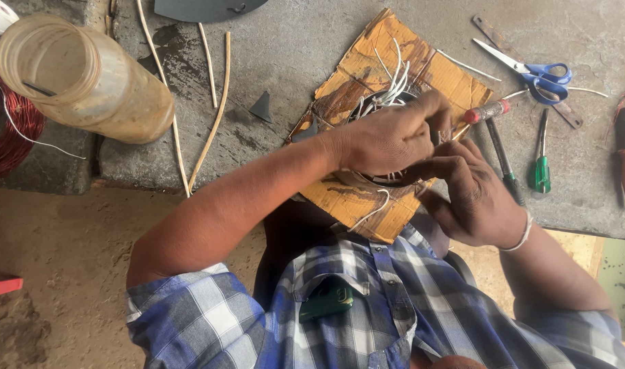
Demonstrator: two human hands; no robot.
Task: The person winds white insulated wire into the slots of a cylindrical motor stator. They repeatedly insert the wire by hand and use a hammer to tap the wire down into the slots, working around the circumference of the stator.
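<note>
White insulated wires [393, 80] at twelve o'clock were pinched by the left hand [387, 140] and right hand [473, 195], best kept steady over brown cardboard [353, 75].

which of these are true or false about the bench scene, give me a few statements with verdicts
1. Both hands, the left hand and right hand, work at a round part with white wires on a cardboard sheet. True.
2. The scissors have red handles. False: they are blue.
3. The plastic jar stands upright with a lid on. False: it lies on its side, open.
4. A green-handled screwdriver lies right of the hands. True.
5. A coil of reddish copper wire sits at the left edge. True.
</note>
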